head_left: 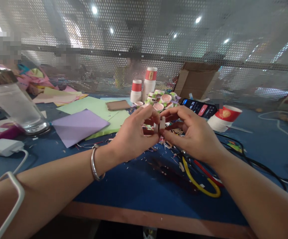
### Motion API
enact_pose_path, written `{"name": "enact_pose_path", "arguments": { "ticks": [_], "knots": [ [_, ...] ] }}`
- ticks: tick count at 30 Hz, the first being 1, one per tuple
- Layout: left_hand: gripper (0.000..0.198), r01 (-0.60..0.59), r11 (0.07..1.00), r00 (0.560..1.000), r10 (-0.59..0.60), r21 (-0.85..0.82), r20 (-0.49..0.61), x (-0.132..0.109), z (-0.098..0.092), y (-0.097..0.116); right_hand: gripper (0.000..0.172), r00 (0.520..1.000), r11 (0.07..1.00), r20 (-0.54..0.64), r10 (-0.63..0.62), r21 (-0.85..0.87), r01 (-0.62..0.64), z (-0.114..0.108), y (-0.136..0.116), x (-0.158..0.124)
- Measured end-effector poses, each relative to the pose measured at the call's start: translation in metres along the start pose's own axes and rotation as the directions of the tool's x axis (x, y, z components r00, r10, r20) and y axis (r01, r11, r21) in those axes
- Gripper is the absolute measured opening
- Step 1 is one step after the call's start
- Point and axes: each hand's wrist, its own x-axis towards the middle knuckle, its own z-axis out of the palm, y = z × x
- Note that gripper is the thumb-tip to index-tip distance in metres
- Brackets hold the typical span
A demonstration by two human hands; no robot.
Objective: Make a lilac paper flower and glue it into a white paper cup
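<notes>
Above the blue tabletop, my left hand point(137, 131) and my right hand point(192, 134) meet at the middle of the view. Between their fingertips is a small pale strip piece point(162, 123), its kind unclear, partly hidden by the fingers. Both hands are closed in a pinch on it. Behind them sits a pile of small round paper pieces point(165, 98) with pink faces and green edges. Paper scraps point(168, 144) litter the table beneath. A looped yellow handle point(201, 190) with a red part beside it lies below my right hand.
Purple paper point(80, 126) and green paper point(84, 106) lie left, near a glass bottle point(21, 103) and white charger point(4, 147). Paper cup stacks point(136, 91) stand behind. At right are a phone point(201, 108), a tilted red-and-white cup point(225, 118) and black cables point(258, 166).
</notes>
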Motion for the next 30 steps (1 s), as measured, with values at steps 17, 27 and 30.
{"name": "enact_pose_path", "arguments": {
  "ticks": [17,27,30],
  "knots": [
    [0.048,-0.338,0.882,0.937,0.346,0.329,0.035,0.0,-0.006,-0.01,0.043,0.999,0.992,-0.018,0.03,0.123,-0.028,-0.005,0.0,0.0],
    [0.063,-0.343,0.893,0.936,0.35,0.291,0.03,-0.001,-0.004,-0.008,0.044,0.997,0.999,-0.059,-0.043,0.024,0.044,-0.003,0.004,0.001],
    [0.065,-0.305,0.902,0.95,0.309,0.305,0.037,-0.001,-0.004,-0.005,0.044,0.997,0.997,-0.048,-0.067,-0.045,0.065,-0.003,0.005,0.001]
  ]
}}
